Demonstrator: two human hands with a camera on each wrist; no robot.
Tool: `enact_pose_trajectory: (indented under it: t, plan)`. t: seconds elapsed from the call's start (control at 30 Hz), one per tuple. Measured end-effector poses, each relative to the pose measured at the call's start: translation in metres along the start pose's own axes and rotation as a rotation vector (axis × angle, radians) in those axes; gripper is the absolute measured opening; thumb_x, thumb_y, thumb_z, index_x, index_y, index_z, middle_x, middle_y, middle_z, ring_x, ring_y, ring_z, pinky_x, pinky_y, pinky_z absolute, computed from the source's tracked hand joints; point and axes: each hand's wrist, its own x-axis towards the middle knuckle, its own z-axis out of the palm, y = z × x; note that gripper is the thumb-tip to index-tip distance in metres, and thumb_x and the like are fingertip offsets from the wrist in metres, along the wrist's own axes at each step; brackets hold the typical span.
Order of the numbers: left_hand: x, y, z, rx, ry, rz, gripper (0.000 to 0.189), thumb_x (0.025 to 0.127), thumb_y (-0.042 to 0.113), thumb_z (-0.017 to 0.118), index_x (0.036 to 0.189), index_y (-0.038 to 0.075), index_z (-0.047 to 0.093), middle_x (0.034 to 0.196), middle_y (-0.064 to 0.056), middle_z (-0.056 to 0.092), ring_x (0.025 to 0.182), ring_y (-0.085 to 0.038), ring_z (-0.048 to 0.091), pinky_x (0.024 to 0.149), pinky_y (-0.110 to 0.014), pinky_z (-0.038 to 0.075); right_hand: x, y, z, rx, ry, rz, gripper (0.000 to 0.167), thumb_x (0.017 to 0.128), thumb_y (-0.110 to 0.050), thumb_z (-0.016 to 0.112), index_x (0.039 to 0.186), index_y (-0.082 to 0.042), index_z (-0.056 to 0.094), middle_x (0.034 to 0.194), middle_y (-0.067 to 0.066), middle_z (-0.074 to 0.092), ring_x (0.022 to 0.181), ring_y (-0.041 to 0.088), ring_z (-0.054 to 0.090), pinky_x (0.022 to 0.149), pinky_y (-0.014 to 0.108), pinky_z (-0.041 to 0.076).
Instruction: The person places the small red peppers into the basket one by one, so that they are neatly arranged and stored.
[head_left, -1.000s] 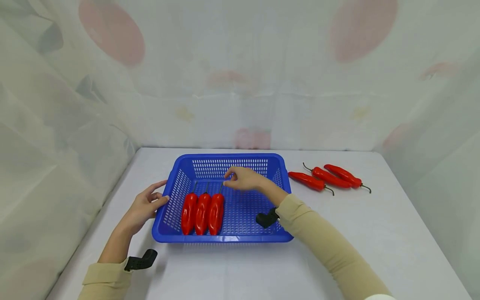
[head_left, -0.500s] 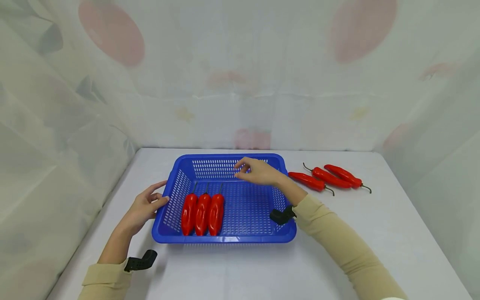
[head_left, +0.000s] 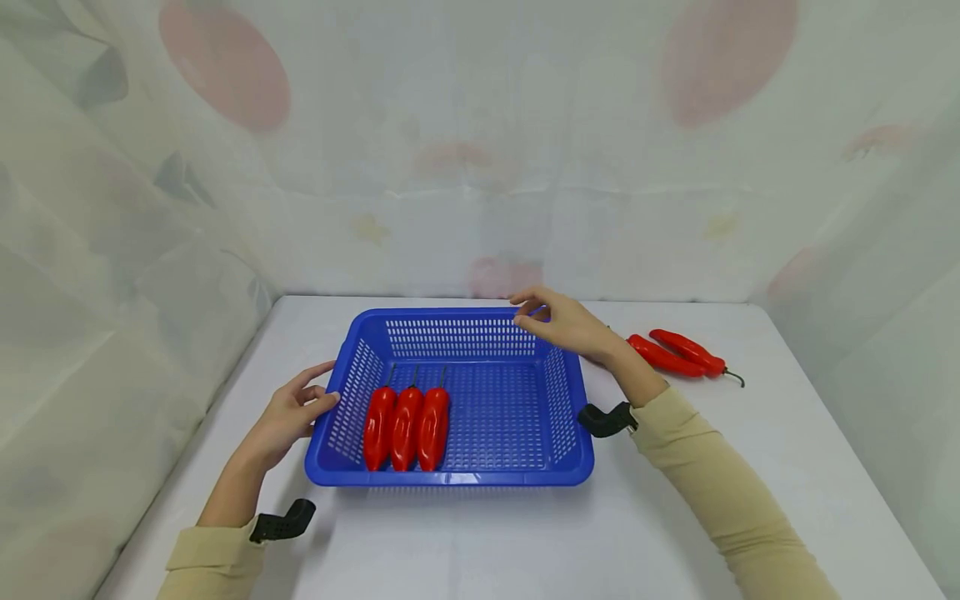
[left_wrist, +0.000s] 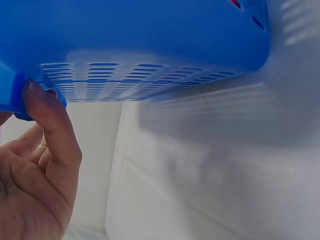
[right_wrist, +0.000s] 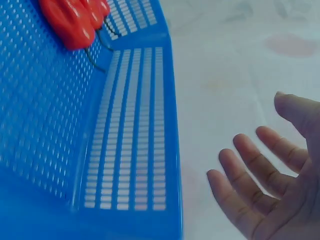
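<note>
A blue plastic basket (head_left: 480, 478) with slotted walls stands on the white table. Three red chili peppers (head_left: 405, 427) lie side by side in its left part, stems toward the back. At the basket's left side my left hand (head_left: 288, 417) holds the rim, its thumb on the edge, as the left wrist view (left_wrist: 45, 175) also shows. Over the back right corner hovers my right hand (head_left: 566, 323), holding nothing. In the right wrist view its fingers (right_wrist: 250, 185) are loosely spread, apart from the basket wall.
Red chili peppers (head_left: 670, 358) lie on the table (head_left: 750, 467) right of the basket; the right forearm partly hides them. Pale patterned sheets (head_left: 480, 167) hang behind and along both sides.
My right hand has drawn back from the peppers in the basket, moving right and toward the back corner, now covering part of the loose peppers. The left hand stays put.
</note>
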Motion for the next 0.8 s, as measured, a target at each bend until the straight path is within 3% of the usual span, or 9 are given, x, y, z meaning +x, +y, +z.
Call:
enact_pose_trajectory:
  t: [0.5, 0.8]
  plan:
    - [0.001, -0.003, -0.001, -0.006, -0.004, 0.008, 0.065, 0.092, 0.023, 0.057, 0.146, 0.015, 0.023, 0.091, -0.015, 0.052, 0.072, -0.018, 0.063, 0.065, -0.037, 0.057, -0.026, 0.046, -0.028, 0.025, 0.201, 0.071, 0.043, 0.092, -0.031, 0.054, 0.132, -0.017, 0.046, 0.127, 0.009, 0.053, 0.116, 0.028, 0.050, 0.093, 0.047, 0.045]
    - [0.001, -0.003, -0.001, -0.004, -0.004, 0.009, 0.064, 0.092, 0.023, 0.057, 0.146, 0.015, 0.023, 0.092, -0.016, 0.052, 0.073, -0.018, 0.064, 0.065, -0.038, 0.057, -0.036, 0.074, -0.034, 0.023, 0.268, 0.133, 0.049, 0.092, -0.034, 0.055, 0.136, -0.018, 0.041, 0.130, 0.009, 0.051, 0.121, 0.030, 0.047, 0.097, 0.051, 0.041]
